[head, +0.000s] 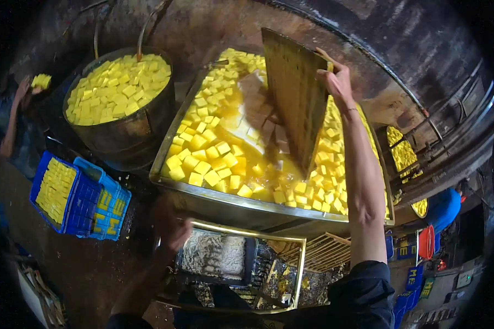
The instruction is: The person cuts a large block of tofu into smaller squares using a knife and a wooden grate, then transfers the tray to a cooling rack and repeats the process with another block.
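Note:
My right hand [336, 78] grips the upper edge of a flat wooden board [296, 98], which stands steeply tilted over a large metal vat [247, 197]. The vat holds yellow liquid and many yellow cubes [212, 160] that look like tofu. Beside the board's left face, paler blocks [267, 123] lie close together in the liquid, partly in shadow. The board's lower edge reaches down to the liquid. My left hand [175, 230] is blurred and dark, close to the left corner of a metal frame [247, 234] before the vat. Whether it touches the frame is unclear.
A round drum [119, 135] full of yellow cubes stands left, with a person's hand [24, 88] beyond it. Blue crates [66, 197] sit below it. A tray of pale material [214, 253] lies inside the frame, beside a slatted rack [323, 251]. A red bucket [426, 242] stands right.

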Available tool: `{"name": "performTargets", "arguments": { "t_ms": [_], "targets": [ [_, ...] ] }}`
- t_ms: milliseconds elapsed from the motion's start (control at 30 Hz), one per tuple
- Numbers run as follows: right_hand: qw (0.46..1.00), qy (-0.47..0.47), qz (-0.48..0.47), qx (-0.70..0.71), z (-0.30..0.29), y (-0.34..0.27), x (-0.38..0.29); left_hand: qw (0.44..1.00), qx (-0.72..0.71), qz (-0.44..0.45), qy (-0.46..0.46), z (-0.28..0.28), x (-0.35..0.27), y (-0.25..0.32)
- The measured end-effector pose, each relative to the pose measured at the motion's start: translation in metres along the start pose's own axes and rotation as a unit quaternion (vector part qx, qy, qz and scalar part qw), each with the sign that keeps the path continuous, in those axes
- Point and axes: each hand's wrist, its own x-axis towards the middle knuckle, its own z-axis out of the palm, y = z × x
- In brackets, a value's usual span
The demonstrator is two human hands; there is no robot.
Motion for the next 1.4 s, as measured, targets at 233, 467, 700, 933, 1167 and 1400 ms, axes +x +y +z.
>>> {"name": "performTargets", "arguments": {
  "t_ms": [233,467,700,933,1167,1400],
  "targets": [
    [0.993,-0.027,-0.106,-0.039,-0.133,-0.187,-0.205,0.564,-0.759,-0.225,-0.237,-0.002,0.126,0.253],
    [0.935,-0.212,-0.209,-0.194,-0.092,-0.277,-0.503,0.145,-0.893,-0.288,-0.315,-0.138,-0.009,0.257],
    [0.873,-0.359,-0.115,-0.309,0.005,-0.299,-0.660,0.113,-0.834,-0.418,-0.341,-0.192,-0.263,0.149],
    [0.921,0.047,0.163,-0.350,-0.052,-0.069,-0.642,0.440,-0.702,-0.512,-0.226,-0.167,-0.390,0.079],
    [0.916,-0.085,0.391,-0.026,-0.090,0.022,-0.707,0.718,-0.517,-0.418,-0.209,-0.225,-0.423,0.083],
    [0.882,-0.417,0.192,0.109,0.051,-0.170,-0.702,0.792,-0.432,-0.431,-0.028,-0.407,-0.564,0.086]
  ]
}}
